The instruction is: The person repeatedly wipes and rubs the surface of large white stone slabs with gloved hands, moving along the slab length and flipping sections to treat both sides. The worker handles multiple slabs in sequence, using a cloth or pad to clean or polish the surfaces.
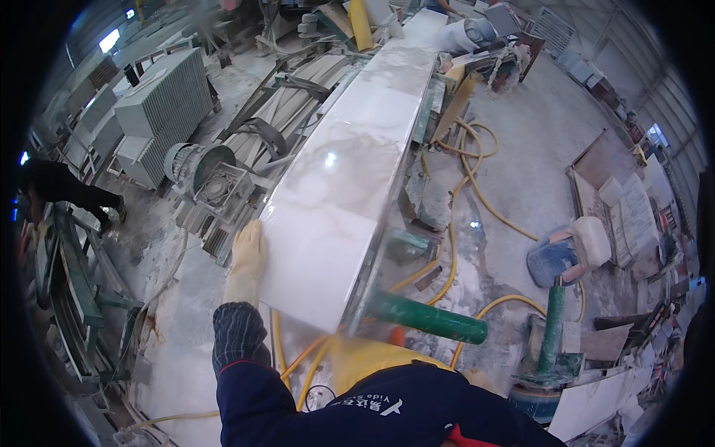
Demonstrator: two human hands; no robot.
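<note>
My left hand [249,252], in a cream rubber glove, lies against the left edge of a long white marble-look slab [320,231]. Its fingers are stretched out toward the slab's far end, with nothing gripped. The glossy slab surface shows faint grey-brown veining and cross seams, and more pale pieces continue behind it in a line. Low at the right of my navy jacket, a small pale part of my right hand [482,380] shows; its fingers are hidden. A yellow apron [372,356] covers my front, close to the slab's near end.
A motor [201,167] sits left of the slab. Right of it are a green cylinder [432,316], a yellow hose [453,246] looping over the wet floor, and a blue drum [551,261]. Stacked slabs [167,100] stand at left, near a person in dark clothes [71,190].
</note>
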